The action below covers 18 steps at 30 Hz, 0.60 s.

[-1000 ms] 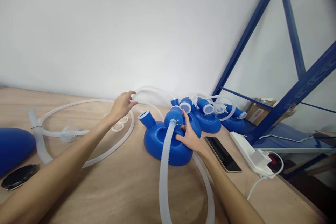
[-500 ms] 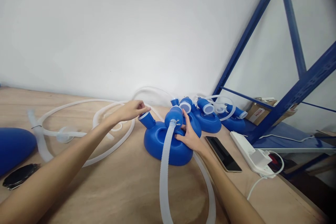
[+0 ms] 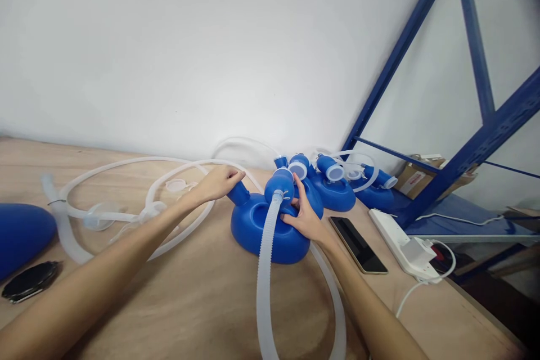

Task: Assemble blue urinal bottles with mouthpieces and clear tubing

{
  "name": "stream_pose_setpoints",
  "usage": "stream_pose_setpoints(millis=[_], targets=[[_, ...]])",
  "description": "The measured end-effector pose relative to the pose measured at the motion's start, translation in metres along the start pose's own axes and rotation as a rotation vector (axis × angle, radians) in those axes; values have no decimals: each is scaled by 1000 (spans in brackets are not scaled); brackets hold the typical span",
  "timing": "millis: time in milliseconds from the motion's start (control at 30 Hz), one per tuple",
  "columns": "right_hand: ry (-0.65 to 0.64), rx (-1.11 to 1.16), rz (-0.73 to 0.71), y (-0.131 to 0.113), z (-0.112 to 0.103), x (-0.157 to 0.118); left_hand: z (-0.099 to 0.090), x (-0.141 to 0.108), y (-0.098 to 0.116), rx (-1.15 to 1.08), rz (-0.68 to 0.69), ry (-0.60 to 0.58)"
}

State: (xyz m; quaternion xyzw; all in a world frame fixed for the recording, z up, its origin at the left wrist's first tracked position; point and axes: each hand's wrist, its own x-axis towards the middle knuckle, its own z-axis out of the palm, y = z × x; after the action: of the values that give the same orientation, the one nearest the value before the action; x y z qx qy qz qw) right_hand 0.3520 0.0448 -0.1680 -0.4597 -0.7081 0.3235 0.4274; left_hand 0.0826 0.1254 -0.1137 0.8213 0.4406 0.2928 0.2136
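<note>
Centrally, the rounded, smooth blue bottle (image 3: 270, 248) bears a ribbed translucent hose (image 3: 264, 275); the left hand's (image 3: 222, 181) fingers press together at its slanted spout (image 3: 239, 194), the right hand (image 3: 305, 215) clasps its side.

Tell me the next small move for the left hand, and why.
Probably a gentle press with the left hand on the angled neck of the blue bottle: the fingers cover its mouth, and the right hand steadies the bottle.

Bottle neck (image 3: 239, 194) rim hidden by L hand (image 3: 220, 182). Corrugated hose (image 3: 264, 275) cut @ btm, blue body (image 3: 25, 238) @ L. Carton (image 3: 415, 181) txt illegible.
</note>
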Motion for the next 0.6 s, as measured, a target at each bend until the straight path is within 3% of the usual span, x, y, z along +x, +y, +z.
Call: stream_pose_setpoints(millis=[300, 433, 500, 600], targets=[[4, -33, -22, 0, 0, 0, -9, -1, -2, -155, -19, -82], [-16, 19, -50, 1, -1, -1, -31, -3, -14, -217, -44, -72], [-9, 16, -33, 3, -2, -1, -47, -3, -25, -124, -94, -65], [-5, 23, -18, 4, -2, -1, -65, -2, -52, 208, -219, -68]])
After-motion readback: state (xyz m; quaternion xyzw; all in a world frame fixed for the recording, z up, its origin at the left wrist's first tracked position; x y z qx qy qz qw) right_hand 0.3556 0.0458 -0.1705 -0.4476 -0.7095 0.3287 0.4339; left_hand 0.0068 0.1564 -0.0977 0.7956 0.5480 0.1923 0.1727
